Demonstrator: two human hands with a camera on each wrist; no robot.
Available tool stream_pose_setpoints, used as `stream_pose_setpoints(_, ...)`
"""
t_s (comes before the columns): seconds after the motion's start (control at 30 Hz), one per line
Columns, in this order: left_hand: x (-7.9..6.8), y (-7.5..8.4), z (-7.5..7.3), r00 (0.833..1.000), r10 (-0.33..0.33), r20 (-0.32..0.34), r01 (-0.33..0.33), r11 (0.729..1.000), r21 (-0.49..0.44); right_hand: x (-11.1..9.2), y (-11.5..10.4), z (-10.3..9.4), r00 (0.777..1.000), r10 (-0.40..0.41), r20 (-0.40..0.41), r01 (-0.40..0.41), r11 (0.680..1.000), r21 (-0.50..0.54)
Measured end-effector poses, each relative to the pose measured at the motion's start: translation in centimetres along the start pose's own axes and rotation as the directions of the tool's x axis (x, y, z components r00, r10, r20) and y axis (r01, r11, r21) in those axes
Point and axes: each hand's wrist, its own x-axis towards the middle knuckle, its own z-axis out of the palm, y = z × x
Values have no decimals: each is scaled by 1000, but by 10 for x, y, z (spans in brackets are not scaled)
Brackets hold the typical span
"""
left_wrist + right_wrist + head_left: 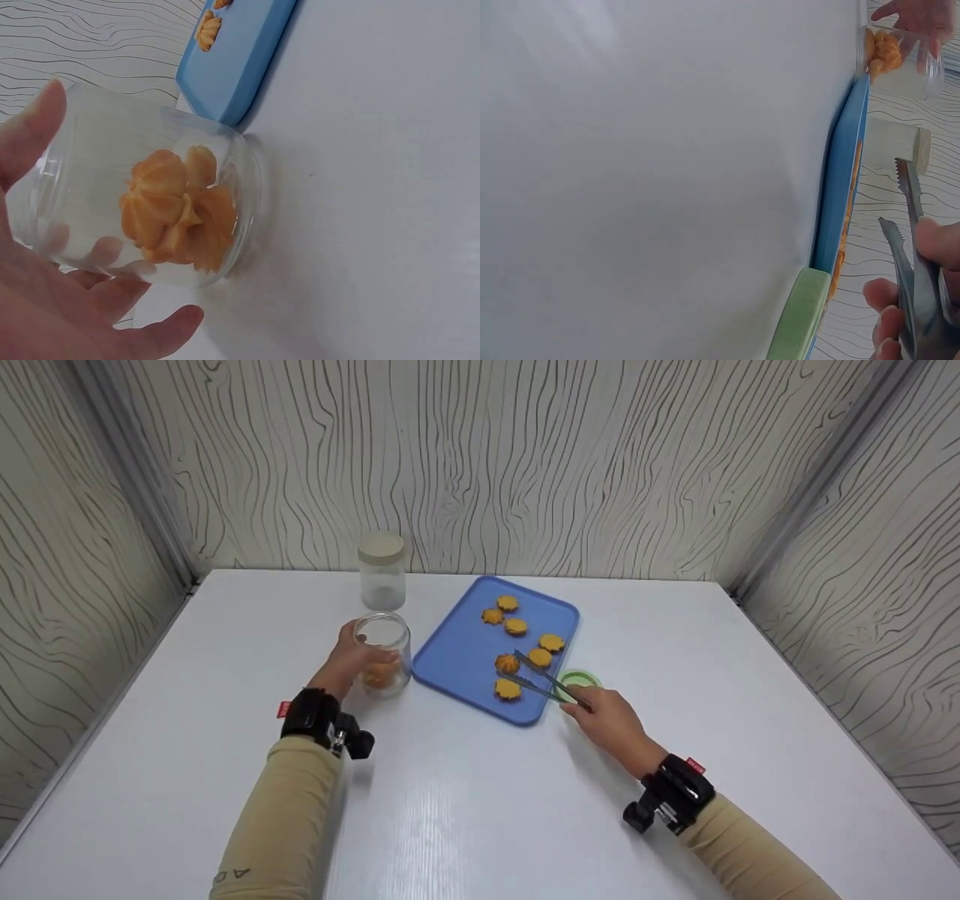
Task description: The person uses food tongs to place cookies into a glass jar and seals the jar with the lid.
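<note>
My left hand (346,666) holds an open clear jar (97,142) around its side, thumb on one side and fingers on the other. Several cookies (176,210) lie at the jar's bottom. With my right hand (609,721) I grip metal tongs (924,296) by their arms. The tongs' toothed tips are spread apart over a blue tray (454,649), one to each side of a browned ridged cookie (507,663) in the head view. Whether the tips touch that cookie, I cannot tell. More yellow cookies (551,643) lie on the tray.
A second jar with a pale lid (382,549) stands behind the held one. Beside the tray's right edge lies a green ring-shaped lid (801,311), partly under my right hand in the head view. Patterned panels (480,465) wall the white table (450,810) at the back and sides.
</note>
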Motion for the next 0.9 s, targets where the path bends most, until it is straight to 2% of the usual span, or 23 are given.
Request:
stream_pose_setpoints(0.47,4,-1,-1,1000,-25,-7,25,1000,12,-6,3,4,999,-32,12,33,999,-38)
stream_pose_setpoints(0.9,2,1,0,999,-31,-9,31,999,8,-8,1,4,999,-13,45,16,998,-64)
